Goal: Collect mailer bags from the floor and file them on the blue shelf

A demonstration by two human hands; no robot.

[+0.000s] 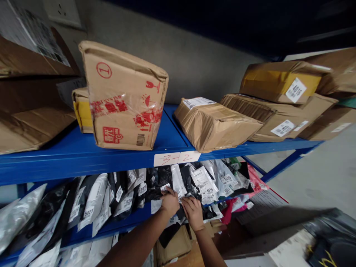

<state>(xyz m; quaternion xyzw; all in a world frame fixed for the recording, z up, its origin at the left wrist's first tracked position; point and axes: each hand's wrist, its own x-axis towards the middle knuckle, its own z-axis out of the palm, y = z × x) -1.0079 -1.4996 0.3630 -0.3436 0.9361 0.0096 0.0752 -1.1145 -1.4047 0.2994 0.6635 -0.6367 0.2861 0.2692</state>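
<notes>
Both hands reach into a packed row of plastic mailing bags on the blue shelf below. My left hand has its fingers curled at the edges of a black mailing bag and a narrow white mailing bag. Close on its right, my right hand pinches the edge of a dark mailing bag; its fingertips are partly hidden. Right of the hands leans a white mailing bag labelled 4018. To the left stands another labelled 5020.
Above the hands runs a blue shelf edge with a "3-2" label. On it stand a tall carton with red print, a low carton and stacked cartons. A black bag lies at lower right.
</notes>
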